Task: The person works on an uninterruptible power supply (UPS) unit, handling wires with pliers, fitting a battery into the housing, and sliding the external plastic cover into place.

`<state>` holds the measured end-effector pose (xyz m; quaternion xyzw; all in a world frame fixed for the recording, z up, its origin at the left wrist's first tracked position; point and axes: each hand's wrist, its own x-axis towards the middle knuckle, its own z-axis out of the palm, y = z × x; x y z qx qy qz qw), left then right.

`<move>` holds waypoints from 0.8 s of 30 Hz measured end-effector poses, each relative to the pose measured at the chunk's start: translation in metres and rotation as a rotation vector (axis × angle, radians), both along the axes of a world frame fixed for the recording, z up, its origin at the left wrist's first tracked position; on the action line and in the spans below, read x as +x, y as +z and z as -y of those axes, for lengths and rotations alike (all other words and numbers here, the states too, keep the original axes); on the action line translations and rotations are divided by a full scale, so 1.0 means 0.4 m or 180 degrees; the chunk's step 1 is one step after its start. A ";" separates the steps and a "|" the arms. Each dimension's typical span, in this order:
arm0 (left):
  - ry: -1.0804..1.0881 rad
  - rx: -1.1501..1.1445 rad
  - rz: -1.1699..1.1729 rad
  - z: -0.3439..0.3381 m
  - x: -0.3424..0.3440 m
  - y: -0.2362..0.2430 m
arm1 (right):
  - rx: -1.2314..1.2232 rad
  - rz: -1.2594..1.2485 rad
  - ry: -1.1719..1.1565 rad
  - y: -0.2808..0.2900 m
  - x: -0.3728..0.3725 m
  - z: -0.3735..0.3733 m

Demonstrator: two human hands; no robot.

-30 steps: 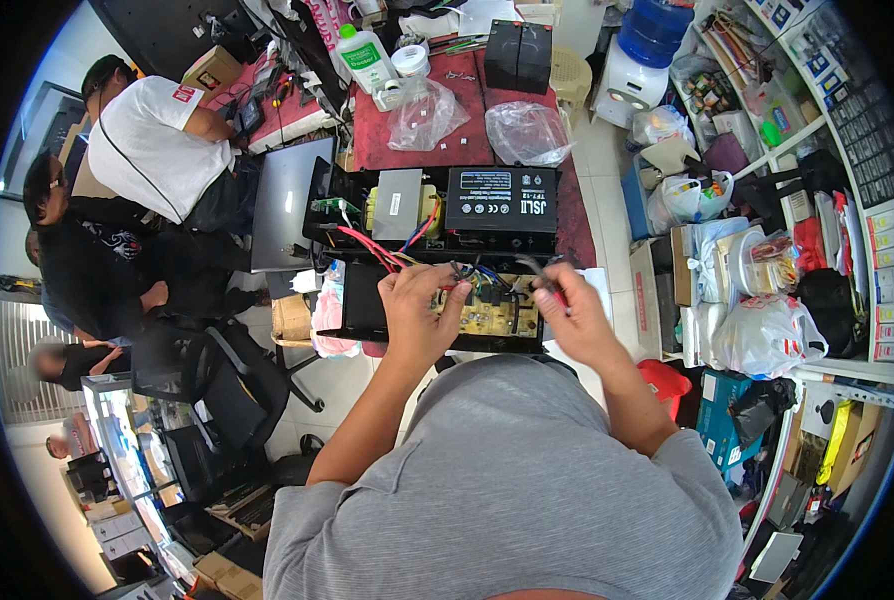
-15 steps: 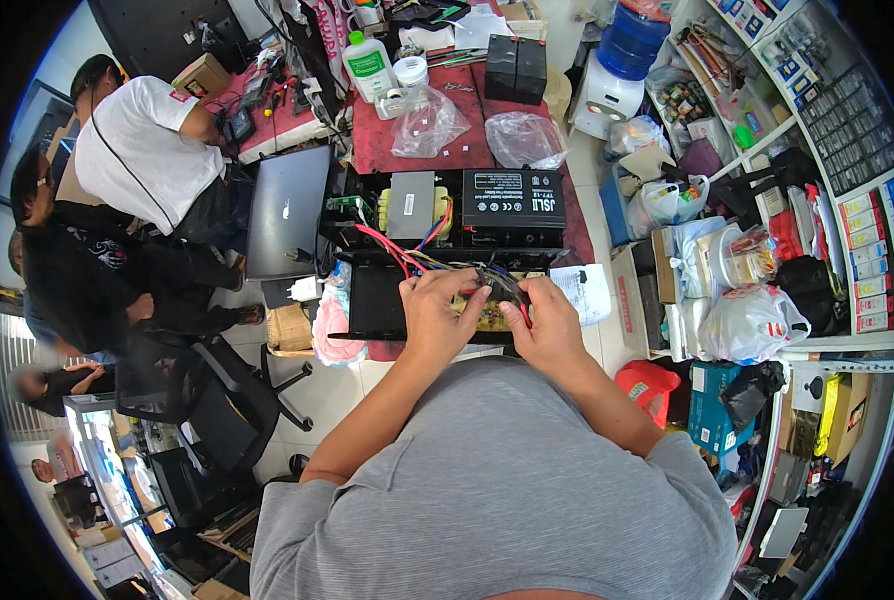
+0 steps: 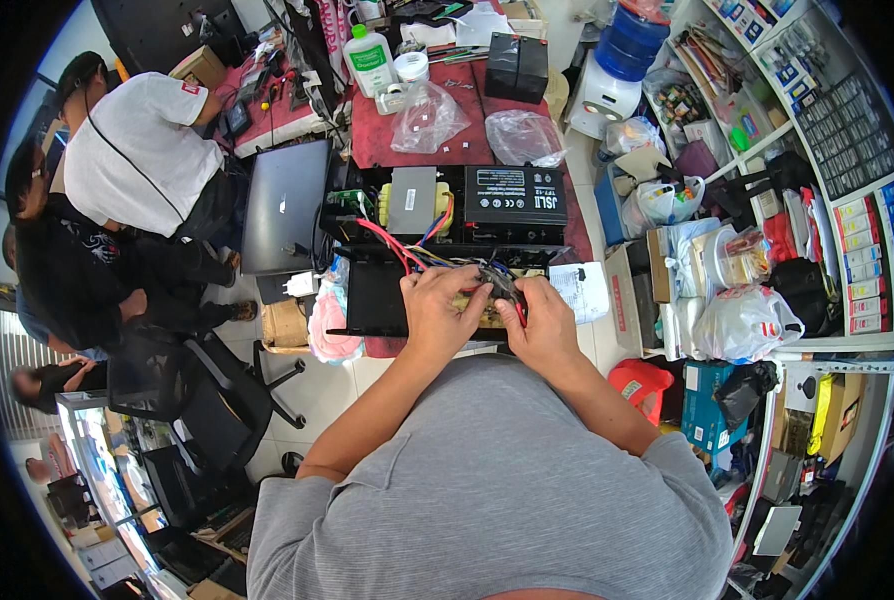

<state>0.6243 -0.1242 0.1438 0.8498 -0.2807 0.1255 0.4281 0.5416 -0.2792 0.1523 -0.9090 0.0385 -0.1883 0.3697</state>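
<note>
An opened black power-supply case (image 3: 377,300) lies across the near end of the bench, its front section folded down toward me. Inside sit a black battery (image 3: 514,200), a transformer with yellow windings and a grey plate (image 3: 413,202), and a circuit board partly hidden by my hands. Red, blue and dark wires (image 3: 392,240) run from the transformer side to the board. My left hand (image 3: 445,305) pinches the dark wire bundle (image 3: 498,281) from the left. On its right side, my right hand (image 3: 545,320) grips the same bundle between thumb and fingers, beside a red wire.
Clear plastic bags (image 3: 429,118), a green-capped bottle (image 3: 370,62) and another dark battery (image 3: 516,68) stand farther back on the red bench. A closed laptop (image 3: 287,208) is at the left, a paper sheet (image 3: 578,292) at the right. People work at the left; crowded shelves line the right.
Both hands stay at the wire bundle with only small finger shifts. At the left, the person in the white shirt has leaned a little farther left.
</note>
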 end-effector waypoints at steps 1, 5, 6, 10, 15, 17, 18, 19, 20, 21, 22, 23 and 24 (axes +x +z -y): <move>-0.0005 0.0009 0.0006 0.000 0.000 -0.001 | -0.0015 -0.0004 0.0000 0.000 0.001 0.000; 0.0043 -0.0010 -0.0042 0.001 -0.002 0.003 | -0.0046 0.0097 -0.0003 0.003 0.007 -0.003; 0.0055 -0.0016 -0.0033 0.001 -0.002 0.001 | -0.0067 0.0119 -0.0004 0.001 0.009 -0.003; 0.0035 -0.0038 0.0104 0.004 0.000 -0.003 | -0.0107 0.0123 -0.0005 -0.007 0.015 0.001; -0.0007 -0.0018 0.0243 0.005 0.002 -0.011 | -0.0130 0.0132 0.0028 -0.013 0.015 0.010; -0.0043 0.0016 0.0325 0.006 0.003 -0.015 | -0.0155 0.0165 0.0055 -0.018 0.012 0.019; -0.0059 0.0053 0.0354 0.006 0.004 -0.015 | -0.0189 0.0225 0.0069 -0.026 0.012 0.024; -0.0073 0.0089 0.0383 0.005 0.004 -0.016 | -0.0223 0.0286 0.0087 -0.031 0.012 0.028; -0.0073 0.0096 0.0415 0.006 0.004 -0.018 | -0.0200 0.0306 0.0098 -0.031 0.011 0.030; -0.0073 0.0104 0.0448 0.006 0.004 -0.023 | -0.0178 0.0325 0.0109 -0.030 0.010 0.032; -0.0074 0.0112 0.0480 0.007 0.004 -0.025 | -0.0155 0.0345 0.0120 -0.030 0.009 0.033; -0.0087 0.0098 0.0494 0.007 0.004 -0.025 | -0.0123 0.0315 0.0124 -0.029 0.008 0.034; -0.0099 0.0084 0.0508 0.007 0.004 -0.025 | -0.0090 0.0285 0.0128 -0.028 0.007 0.035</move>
